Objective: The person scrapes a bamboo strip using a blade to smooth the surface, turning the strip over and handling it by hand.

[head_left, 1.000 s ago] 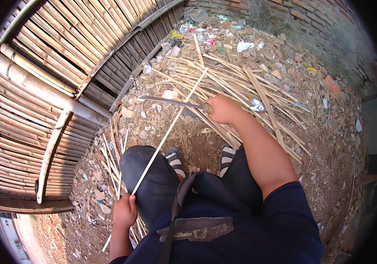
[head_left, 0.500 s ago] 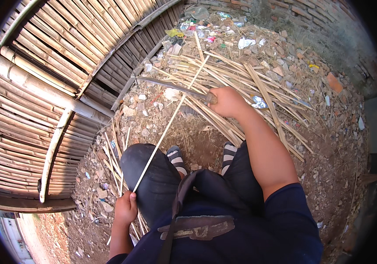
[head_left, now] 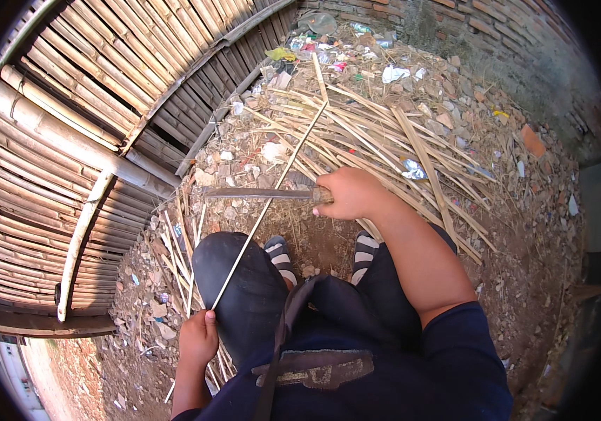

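A long, thin bamboo strip point(head_left: 246, 246) slants from my left hand point(head_left: 198, 339) past my left knee toward the far pile. The fingers of my left hand are closed on its near end. My right hand point(head_left: 349, 193) is wrapped round the wooden handle of a long knife point(head_left: 255, 193). Its blade points left and crosses the strip about midway along; whether the edge touches the strip I cannot tell. Beyond my right hand lies a pile of split bamboo strips point(head_left: 377, 151). More narrow strips point(head_left: 187, 274) lie beside my left leg.
A bamboo-slat wall point(head_left: 55, 210) runs along the left, with a brick wall point(head_left: 497, 35) at the far right. Stones, plastic scraps and a white piece of litter point(head_left: 395, 74) cover the ground. My sandalled feet point(head_left: 281, 259) are set apart between knife and body.
My right hand has drawn the knife nearer along the strip and slightly left, and the blade now lies more level. My left hand keeps its hold, nearly unmoved.
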